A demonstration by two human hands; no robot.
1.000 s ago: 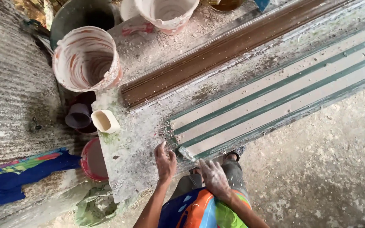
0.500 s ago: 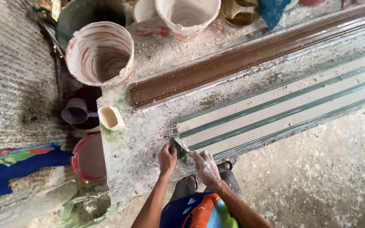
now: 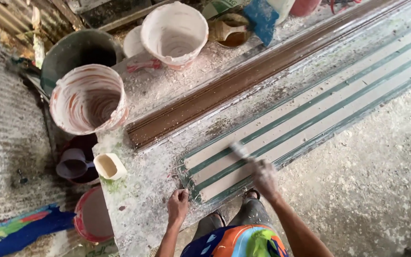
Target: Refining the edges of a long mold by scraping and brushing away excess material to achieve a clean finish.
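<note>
Fingers of the right hand (image 3: pixel 264 177) are clenched round a blurred, plaster-caked tool (image 3: pixel 240 151), probably a brush or scraper; its kind cannot be told through motion blur. Fingers of the left hand (image 3: pixel 178 204) are curled, tips pressed on the near edge of the dusty white plaster-coated workbench (image 3: pixel 141 209), nothing grasped. Compared with half a second earlier, the right hand is shifted rightward and farther along the long green-and-white striped moulding strip (image 3: pixel 310 114), and the tool, then held at the strip's near end close to the left hand, is now laid on its white bands; this is judged a stroke being run along the strip. The left hand is barely moved. The strip lies lengthwise on the bench, beside a long brown grooved moulding (image 3: pixel 243 78). Its far end is cut off by the frame. The plaster-smeared white bucket (image 3: pixel 87 99) at the left and the small cream cup (image 3: pixel 109 165) are seen from above, contents unclear
</note>
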